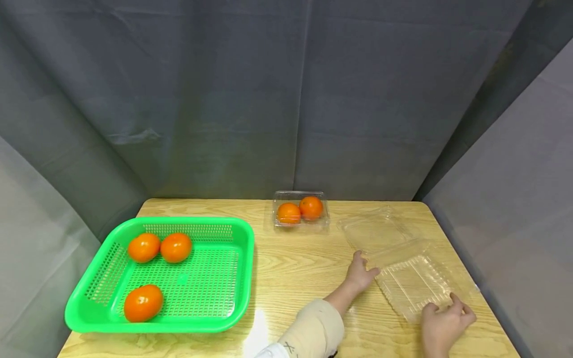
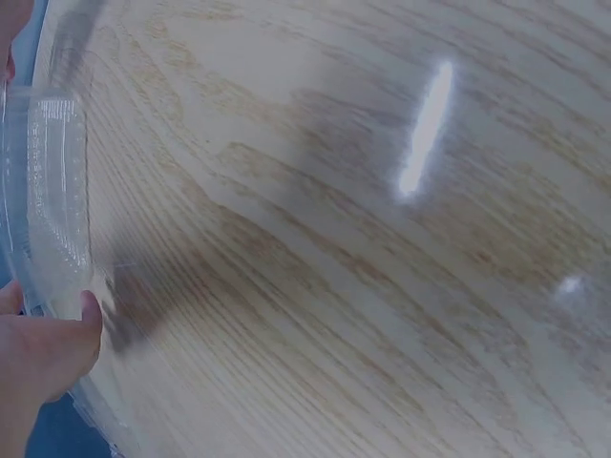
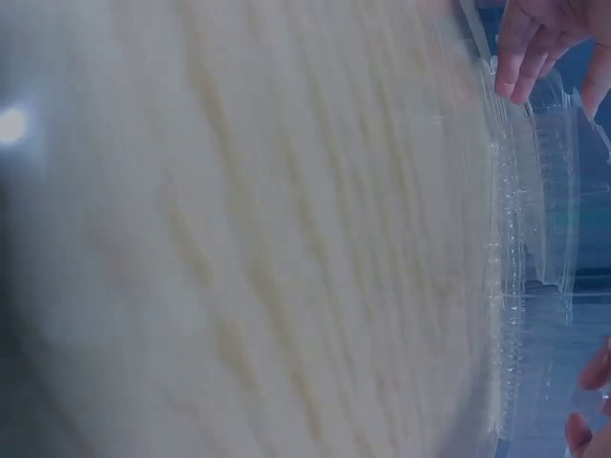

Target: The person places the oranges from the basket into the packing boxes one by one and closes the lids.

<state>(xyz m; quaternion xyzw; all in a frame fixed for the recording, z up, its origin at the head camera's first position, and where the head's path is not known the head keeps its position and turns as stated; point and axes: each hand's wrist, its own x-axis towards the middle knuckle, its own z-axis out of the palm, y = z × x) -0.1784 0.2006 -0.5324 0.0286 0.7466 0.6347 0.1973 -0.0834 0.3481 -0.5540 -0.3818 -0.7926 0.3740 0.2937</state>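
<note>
A clear plastic clamshell container [image 1: 414,281] lies unfolded on the right of the table, its lid [image 1: 378,229] laid back towards the far edge. At the container's left side, near the fold, is my left hand [image 1: 361,275], thumb and fingers spread apart; the left wrist view shows its thumb [image 2: 91,310] extended by the clear plastic. My right hand [image 1: 447,323] is at the near right corner, thumb and index finger apart at the rim. In the right wrist view the fingers of the left hand [image 3: 535,48] reach down straight to the plastic edge.
A green basket [image 1: 248,278] with three orange persimmon-like fruits [image 1: 143,303] stands on the left. At the back middle, a small clear box [image 1: 279,196] holds two orange fruits [image 1: 311,207]. Grey curtains [image 1: 233,99] enclose the wooden table [image 1: 291,263] at the back and sides.
</note>
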